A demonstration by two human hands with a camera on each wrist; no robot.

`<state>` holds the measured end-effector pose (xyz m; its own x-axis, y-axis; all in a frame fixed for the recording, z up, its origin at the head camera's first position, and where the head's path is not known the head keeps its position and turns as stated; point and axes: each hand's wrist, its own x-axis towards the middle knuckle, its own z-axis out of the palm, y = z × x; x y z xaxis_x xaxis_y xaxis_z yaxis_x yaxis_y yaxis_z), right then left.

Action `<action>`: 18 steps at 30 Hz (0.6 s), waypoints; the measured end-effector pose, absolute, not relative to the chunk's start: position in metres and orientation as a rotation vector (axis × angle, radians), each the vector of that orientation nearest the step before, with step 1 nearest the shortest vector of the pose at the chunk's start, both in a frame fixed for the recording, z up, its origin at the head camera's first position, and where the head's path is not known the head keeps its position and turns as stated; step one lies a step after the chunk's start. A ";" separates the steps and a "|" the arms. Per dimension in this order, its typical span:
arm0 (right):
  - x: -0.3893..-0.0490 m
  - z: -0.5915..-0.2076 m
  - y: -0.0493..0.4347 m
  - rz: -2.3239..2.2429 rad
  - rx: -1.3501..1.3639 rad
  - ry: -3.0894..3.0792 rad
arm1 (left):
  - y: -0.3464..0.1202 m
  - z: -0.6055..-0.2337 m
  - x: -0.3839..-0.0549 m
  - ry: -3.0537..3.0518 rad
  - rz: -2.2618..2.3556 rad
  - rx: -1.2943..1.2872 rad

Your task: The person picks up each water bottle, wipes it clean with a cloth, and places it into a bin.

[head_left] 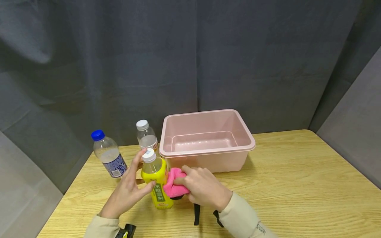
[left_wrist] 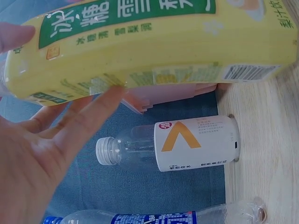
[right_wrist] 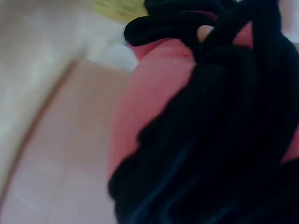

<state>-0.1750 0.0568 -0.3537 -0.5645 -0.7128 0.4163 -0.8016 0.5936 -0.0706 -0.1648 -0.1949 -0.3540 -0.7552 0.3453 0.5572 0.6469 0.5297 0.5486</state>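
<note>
My left hand [head_left: 128, 190] holds a yellow-labelled drink bottle [head_left: 162, 197] with a white cap, its thumb across the front and fingers behind. The bottle stands on the table; its yellow and green label [left_wrist: 140, 51] fills the top of the left wrist view. In my right hand [head_left: 206, 186] a bunched pink cloth [head_left: 175, 185] with black on its underside is pinched against or just beside the bottle's right side; contact cannot be made out. The right wrist view is blurred and mostly filled by the black part of the cloth [right_wrist: 210, 130].
A pink plastic tub [head_left: 205, 153] stands behind the hands. Left of it are a clear bottle with a white cap [head_left: 143, 125] and a blue-labelled bottle [head_left: 115, 162] with a blue cap. Grey curtains [head_left: 119, 66] rise behind the wooden table [head_left: 297, 185].
</note>
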 end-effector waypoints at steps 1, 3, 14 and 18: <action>-0.176 -0.358 0.055 0.313 1.238 -2.521 | -0.195 -0.354 -0.165 -2.394 -1.089 -0.814; -0.177 -0.367 0.051 0.242 1.255 -2.605 | -0.195 -0.354 -0.164 -2.401 -1.090 -0.810; -0.179 -0.382 0.049 0.142 1.269 -2.730 | -0.192 -0.354 -0.160 -2.410 -1.041 -0.785; -0.180 -0.382 0.049 0.166 1.264 -2.711 | -0.193 -0.354 -0.162 -2.386 -0.999 -0.824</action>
